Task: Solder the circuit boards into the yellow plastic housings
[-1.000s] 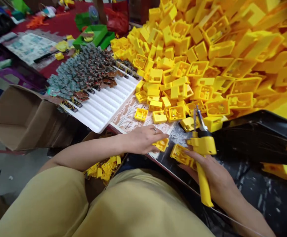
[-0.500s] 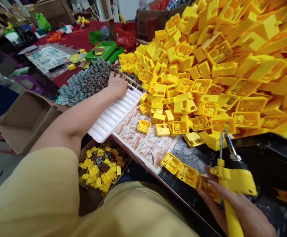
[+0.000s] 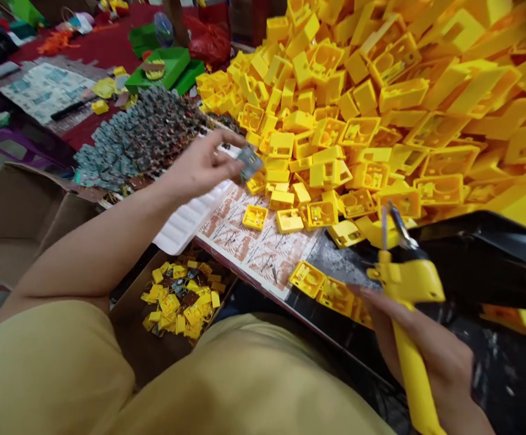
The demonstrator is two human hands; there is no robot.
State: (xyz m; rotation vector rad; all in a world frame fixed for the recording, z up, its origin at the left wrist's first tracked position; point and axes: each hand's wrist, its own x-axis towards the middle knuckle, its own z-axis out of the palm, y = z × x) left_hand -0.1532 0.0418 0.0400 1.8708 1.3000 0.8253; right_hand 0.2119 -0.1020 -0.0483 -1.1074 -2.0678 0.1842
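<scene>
My left hand (image 3: 203, 166) pinches a small grey part (image 3: 249, 162) above the edge of a white ribbed tray (image 3: 185, 220). In my right hand (image 3: 430, 347) is a yellow electric screwdriver (image 3: 410, 344), its metal bit pointing up and away. The fingertips of that hand are beside a row of open yellow housings (image 3: 308, 279) on the black table edge. A single yellow housing (image 3: 254, 217) lies on the patterned sheet (image 3: 244, 248). Many grey parts (image 3: 131, 130) are heaped beyond my left forearm.
A large heap of yellow housings (image 3: 326, 127) covers the right and back. Below the table edge, a cardboard box (image 3: 131, 344) holds yellow pieces. Green trays (image 3: 172, 69) stand at the back, and another cardboard box (image 3: 9, 211) is at the left.
My left hand has come away from the grey heap and tray with a grey part in its fingers. My right hand has shifted slightly up and left with the screwdriver. The view has turned.
</scene>
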